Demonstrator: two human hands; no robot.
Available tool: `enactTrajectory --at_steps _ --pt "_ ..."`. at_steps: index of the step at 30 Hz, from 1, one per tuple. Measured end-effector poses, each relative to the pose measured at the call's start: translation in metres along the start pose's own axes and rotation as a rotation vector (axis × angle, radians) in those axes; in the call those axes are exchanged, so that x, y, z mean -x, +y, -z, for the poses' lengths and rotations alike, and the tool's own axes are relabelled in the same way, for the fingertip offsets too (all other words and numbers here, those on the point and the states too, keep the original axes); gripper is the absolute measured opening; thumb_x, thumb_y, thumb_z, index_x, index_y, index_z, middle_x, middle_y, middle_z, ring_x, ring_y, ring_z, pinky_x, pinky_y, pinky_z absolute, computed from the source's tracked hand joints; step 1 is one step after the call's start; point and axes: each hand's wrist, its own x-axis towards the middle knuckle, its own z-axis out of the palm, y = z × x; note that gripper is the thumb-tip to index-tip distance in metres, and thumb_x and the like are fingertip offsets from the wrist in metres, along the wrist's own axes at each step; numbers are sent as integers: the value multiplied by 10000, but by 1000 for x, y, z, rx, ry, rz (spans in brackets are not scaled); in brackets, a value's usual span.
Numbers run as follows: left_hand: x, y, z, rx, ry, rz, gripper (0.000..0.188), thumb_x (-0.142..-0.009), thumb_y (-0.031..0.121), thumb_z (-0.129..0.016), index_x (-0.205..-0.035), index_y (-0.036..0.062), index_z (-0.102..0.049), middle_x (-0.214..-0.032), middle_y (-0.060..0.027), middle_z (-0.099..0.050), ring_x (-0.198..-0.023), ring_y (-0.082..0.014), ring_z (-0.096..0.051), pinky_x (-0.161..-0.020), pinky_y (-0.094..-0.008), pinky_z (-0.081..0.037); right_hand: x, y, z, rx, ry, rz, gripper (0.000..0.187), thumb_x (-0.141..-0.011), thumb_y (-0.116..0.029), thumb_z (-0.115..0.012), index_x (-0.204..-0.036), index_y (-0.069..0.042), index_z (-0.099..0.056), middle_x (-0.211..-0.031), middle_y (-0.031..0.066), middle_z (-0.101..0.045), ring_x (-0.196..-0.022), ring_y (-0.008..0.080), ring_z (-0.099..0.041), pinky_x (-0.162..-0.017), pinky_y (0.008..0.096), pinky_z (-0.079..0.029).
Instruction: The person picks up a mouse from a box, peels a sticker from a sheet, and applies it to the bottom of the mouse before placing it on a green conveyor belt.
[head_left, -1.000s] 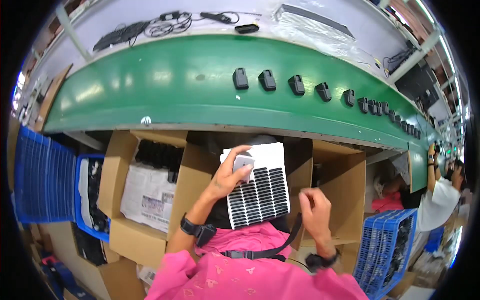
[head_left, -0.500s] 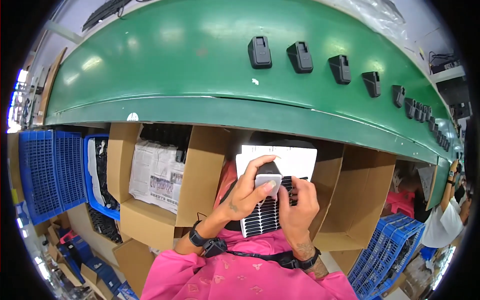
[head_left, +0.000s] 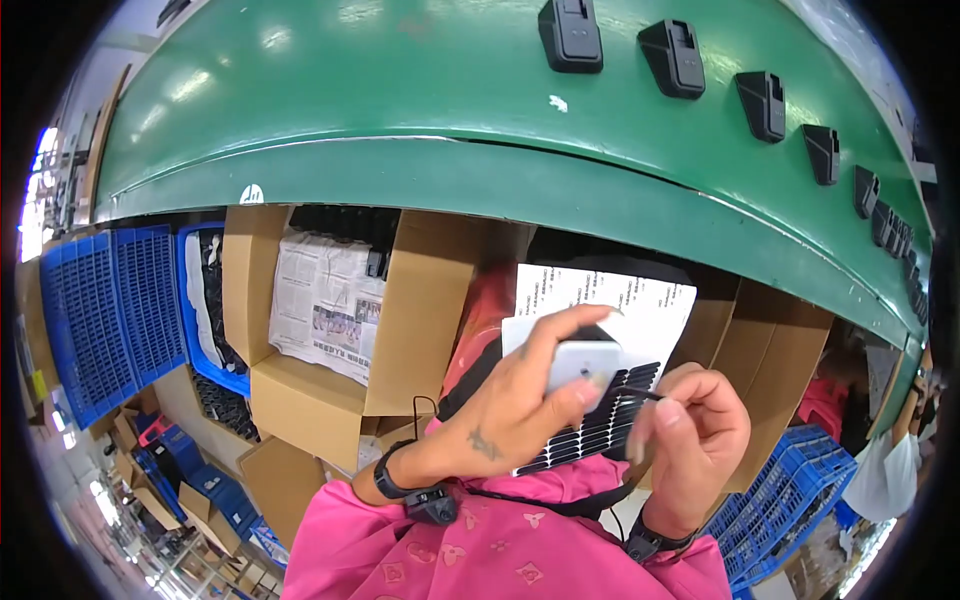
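Can see a green table (head_left: 340, 90) at the far side, a blue crate (head_left: 115, 320) at left, a blue basket (head_left: 795, 480) at right.

A sheet (head_left: 603, 290) lies over my lap (head_left: 562, 479), beneath the device (head_left: 588, 360) in my left hand (head_left: 515, 405); my right hand (head_left: 700, 430), with a strip (head_left: 638, 392) in it, is to the right. The bench (head_left: 350, 90) runs before me, a row of docks (head_left: 678, 65) on its right part. Left of me stand a carton (head_left: 425, 310) with newspaper (head_left: 320, 310) inside, then a bin (head_left: 187, 290), then a basket (head_left: 110, 315); right of me, another carton (head_left: 770, 370), then a second basket (head_left: 790, 495).
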Motion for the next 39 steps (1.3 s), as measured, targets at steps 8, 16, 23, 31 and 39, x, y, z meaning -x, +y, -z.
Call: enactTrajectory --at_steps 8,16,23,31,39 --pt "9 8 -10 -115 -139 -72 439 -960 123 -514 -1332 21 -304 -1079 -123 -554 -896 -168 -566 -809 -312 -473 9 3 -1 -149 -45 -53 70 -834 42 -591 -872 57 -535 -782 86 -570 -624 95 -556 -551 209 -462" --pt "14 4 -12 -146 -105 -135 436 -956 123 -520 -1327 29 -309 -1110 -159 -557 -981 -234 -578 -857 -355 -457 12 7 -5 -150 -31 -44 71 -831 33 -599 -861 52 -538 -776 82 -565 -624 91 -542 -544 200 -444" --pt "14 2 -12 -176 -97 -169 426 -958 114 -508 -1324 31 -308 -1140 -169 -538 -1013 -246 -566 -878 -359 -444 12 6 -6 -163 -35 -62 63 -829 41 -593 -850 45 -533 -762 81 -555 -618 92 -542 -512 201 -441" --pt "15 2 -14 -156 -85 -157 422 -949 107 -511 -1316 21 -320 -1139 -171 -535 -1007 -259 -567 -868 -362 -446 12 7 -6 -167 -48 -61 65 -840 31 -595 -851 48 -533 -763 80 -555 -583 75 -517 -495 194 -421" --pt "16 2 -14 -231 -49 -208 415 -944 110 -520 -1306 4 -345 -1126 -173 -545 -1006 -256 -568 -872 -352 -443 15 13 -8 -118 -2 -18 74 -829 57 -611 -870 51 -549 -776 69 -568 -611 62 -515 -548 177 -416"
